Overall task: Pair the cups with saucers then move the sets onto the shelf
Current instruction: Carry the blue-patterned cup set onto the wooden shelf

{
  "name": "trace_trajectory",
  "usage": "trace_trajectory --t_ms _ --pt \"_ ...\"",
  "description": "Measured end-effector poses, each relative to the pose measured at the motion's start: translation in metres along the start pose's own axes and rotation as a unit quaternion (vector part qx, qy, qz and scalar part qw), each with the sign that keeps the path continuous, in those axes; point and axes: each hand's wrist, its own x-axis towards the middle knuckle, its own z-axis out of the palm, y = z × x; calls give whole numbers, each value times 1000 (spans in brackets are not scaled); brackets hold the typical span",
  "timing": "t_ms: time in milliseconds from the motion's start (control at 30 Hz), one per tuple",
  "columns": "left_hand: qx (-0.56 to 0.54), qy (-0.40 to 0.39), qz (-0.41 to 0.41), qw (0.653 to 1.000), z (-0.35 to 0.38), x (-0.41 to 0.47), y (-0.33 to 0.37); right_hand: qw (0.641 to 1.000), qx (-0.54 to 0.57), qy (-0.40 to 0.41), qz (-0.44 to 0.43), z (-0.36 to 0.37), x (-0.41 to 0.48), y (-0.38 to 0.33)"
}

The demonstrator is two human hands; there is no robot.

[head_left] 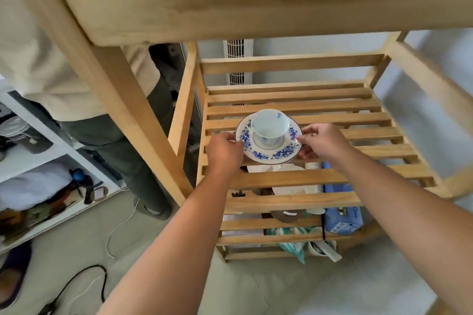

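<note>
Blue-flowered china sits in our grip in the head view: a saucer (268, 147) with a white cup (270, 124) upright in its well. Our left hand (225, 149) pinches the saucer's left rim and our right hand (321, 142) pinches the right rim, thumbs on top. The set is over the slatted wooden shelf (332, 133), near its middle; we cannot tell whether it touches the slats yet. We judge the pairing done for this set and the placing in hand. Next we should lower it level so the cup does not slide, seat the saucer across the slats rather than over a gap, then let go with both hands.
</note>
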Motion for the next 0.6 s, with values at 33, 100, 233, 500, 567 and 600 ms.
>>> trace_trajectory --t_ms 33,100,233,500,567,600 --pt "0 11 0 1000 2 4 1 1000 -2 1 -5 1 4 -3" --pt "-7 28 -6 1000 5 12 4 1000 -4 0 -19 4 12 -9" --pt "-9 52 -12 999 11 24 9 1000 -4 9 -26 9 27 -14" --pt "26 69 2 997 19 30 9 1000 4 18 -10 12 38 -9" --pt "72 85 39 993 20 26 5 998 -24 46 -28 13 37 -8" --pt "106 94 70 987 20 22 2 994 -60 70 -54 13 34 -6"
